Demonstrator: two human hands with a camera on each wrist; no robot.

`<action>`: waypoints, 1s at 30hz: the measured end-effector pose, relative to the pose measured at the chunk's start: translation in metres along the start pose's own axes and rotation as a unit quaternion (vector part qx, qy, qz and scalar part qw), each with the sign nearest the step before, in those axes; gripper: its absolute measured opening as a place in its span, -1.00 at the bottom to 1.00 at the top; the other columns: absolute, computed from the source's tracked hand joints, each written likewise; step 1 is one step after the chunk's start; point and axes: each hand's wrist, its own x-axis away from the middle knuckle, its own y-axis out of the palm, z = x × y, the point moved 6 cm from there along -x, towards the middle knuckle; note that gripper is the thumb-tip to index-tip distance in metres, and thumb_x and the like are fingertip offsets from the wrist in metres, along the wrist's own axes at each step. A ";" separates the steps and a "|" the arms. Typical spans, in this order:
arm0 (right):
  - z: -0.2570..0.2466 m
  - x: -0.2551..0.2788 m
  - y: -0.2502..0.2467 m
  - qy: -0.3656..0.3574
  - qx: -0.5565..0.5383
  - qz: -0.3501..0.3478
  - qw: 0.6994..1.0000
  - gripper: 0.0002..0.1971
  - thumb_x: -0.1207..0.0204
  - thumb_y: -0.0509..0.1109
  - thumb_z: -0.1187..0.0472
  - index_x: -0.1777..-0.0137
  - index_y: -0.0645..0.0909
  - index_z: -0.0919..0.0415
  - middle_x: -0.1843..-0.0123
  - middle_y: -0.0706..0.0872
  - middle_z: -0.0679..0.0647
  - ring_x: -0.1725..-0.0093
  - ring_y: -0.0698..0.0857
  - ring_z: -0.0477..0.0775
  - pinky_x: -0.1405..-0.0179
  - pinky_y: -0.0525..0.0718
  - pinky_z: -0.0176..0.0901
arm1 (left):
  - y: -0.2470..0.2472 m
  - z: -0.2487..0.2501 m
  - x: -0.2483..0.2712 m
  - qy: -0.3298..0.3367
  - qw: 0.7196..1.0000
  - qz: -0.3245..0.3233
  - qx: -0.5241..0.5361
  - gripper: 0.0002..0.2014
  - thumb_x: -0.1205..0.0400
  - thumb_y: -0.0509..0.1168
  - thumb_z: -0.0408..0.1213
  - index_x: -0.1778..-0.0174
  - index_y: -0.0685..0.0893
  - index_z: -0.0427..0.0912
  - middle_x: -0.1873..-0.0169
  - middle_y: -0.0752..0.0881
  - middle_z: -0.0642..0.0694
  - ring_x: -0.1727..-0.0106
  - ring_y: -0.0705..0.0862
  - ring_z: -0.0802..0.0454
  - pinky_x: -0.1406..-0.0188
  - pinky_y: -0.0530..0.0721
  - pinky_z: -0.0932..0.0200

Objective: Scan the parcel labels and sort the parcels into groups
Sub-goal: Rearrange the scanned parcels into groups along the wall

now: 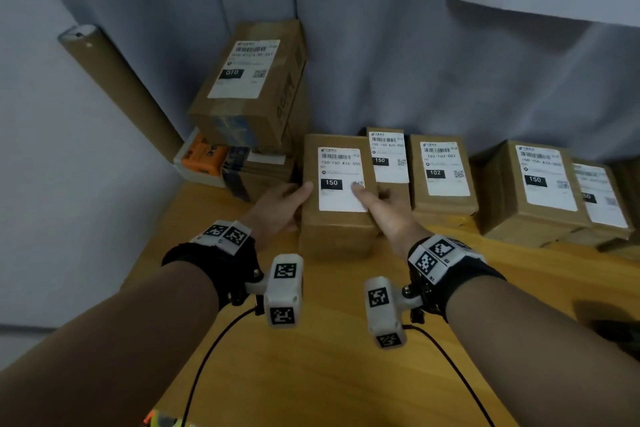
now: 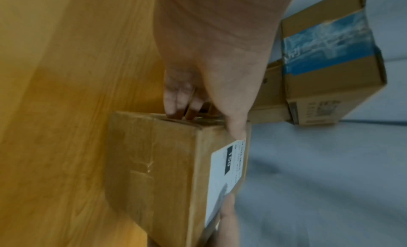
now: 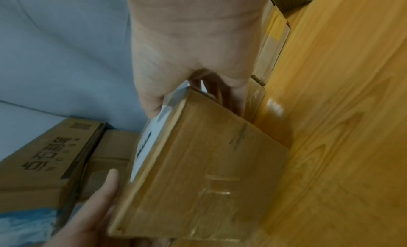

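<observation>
A brown cardboard parcel (image 1: 337,229) with a white label reading 150 sits in the middle of the head view, in front of the row of parcels. My left hand (image 1: 294,201) grips its left side, thumb on the top edge. My right hand (image 1: 377,204) grips the right side, thumb on the label and fingers down between this parcel and its neighbour. The left wrist view shows my left hand (image 2: 209,76) on the parcel (image 2: 158,163); the right wrist view shows my right hand (image 3: 193,50) on the parcel (image 3: 198,163). I cannot tell whether its base touches the wooden table (image 1: 311,374).
Behind stand another 150 parcel (image 1: 388,159), a 102 parcel (image 1: 445,173) and, to the right, a 150 parcel (image 1: 540,184) beside one more (image 1: 602,198). A 010 parcel (image 1: 249,80) tops a stack at the back left. A cardboard tube (image 1: 117,87) leans on the wall.
</observation>
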 end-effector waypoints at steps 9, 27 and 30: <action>-0.016 0.044 -0.061 -0.011 -0.115 -0.041 0.992 -0.71 -0.54 0.39 -0.17 -0.05 0.70 0.02 0.09 0.83 0.03 0.10 0.79 0.03 0.41 0.69 -0.20 | 0.025 0.058 0.064 0.238 0.966 0.105 -0.017 -0.66 -0.73 0.17 0.01 -0.26 0.71 -0.05 -0.19 0.58 -0.06 -0.14 0.55 0.25 -0.41 0.44 0.17; -0.015 0.115 -0.386 -0.145 -0.199 0.102 0.964 -0.76 -0.56 0.39 0.10 -0.20 0.65 0.06 -0.07 0.81 0.06 -0.03 0.74 0.11 0.08 0.67 -0.08 | 0.332 0.167 0.129 0.243 0.960 -0.135 0.048 -0.65 -0.74 0.21 -0.18 -0.46 0.50 -0.07 -0.13 0.69 0.13 -0.07 0.67 0.34 0.01 0.69 0.40; -0.010 0.112 -0.415 -0.135 -0.161 0.107 0.972 -0.85 -0.58 0.34 0.17 -0.11 0.63 0.02 0.10 0.76 -0.04 0.13 0.67 -0.02 0.28 0.59 -0.22 | 0.369 0.168 0.119 0.176 0.968 -0.167 0.062 -0.65 -0.74 0.20 -0.11 -0.46 0.53 0.00 -0.19 0.71 0.11 -0.15 0.68 0.23 -0.01 0.71 0.26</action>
